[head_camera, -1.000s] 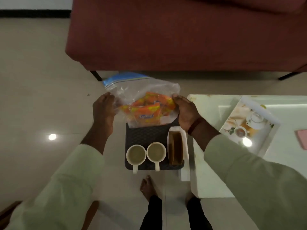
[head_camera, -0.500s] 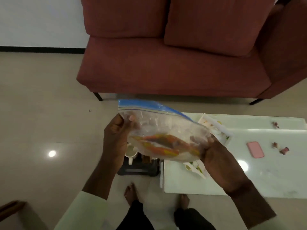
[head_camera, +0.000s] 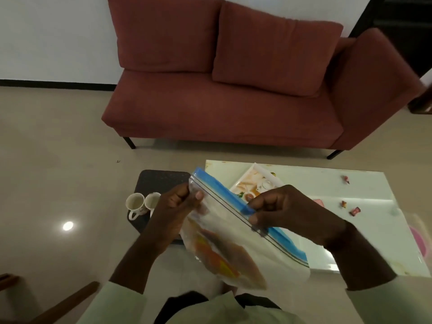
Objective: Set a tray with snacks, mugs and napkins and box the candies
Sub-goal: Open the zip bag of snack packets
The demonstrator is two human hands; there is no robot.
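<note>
I hold a clear zip bag (head_camera: pixel 236 244) with a blue seal strip and orange snack packets inside, in front of my chest. My left hand (head_camera: pixel 175 206) pinches the bag's top left corner. My right hand (head_camera: pixel 287 211) pinches the blue zip strip near its middle. Below and left, a dark woven tray (head_camera: pixel 159 181) carries two white mugs (head_camera: pixel 138 203), partly hidden by my left hand. A printed box (head_camera: pixel 252 188) lies on the white table (head_camera: pixel 350 230) behind the bag. Loose candies (head_camera: pixel 355 211) are scattered on the table's right part.
A red sofa (head_camera: pixel 233 101) stands beyond the table. A pink object (head_camera: pixel 318 202) lies on the table by my right hand, and something pink and clear sits at the table's right edge (head_camera: pixel 418 237). Shiny tiled floor spreads to the left.
The bag has come up from the tray and closer to me, tilted with its seal upward. My right hand moved from the bag's side to the blue zip strip.
</note>
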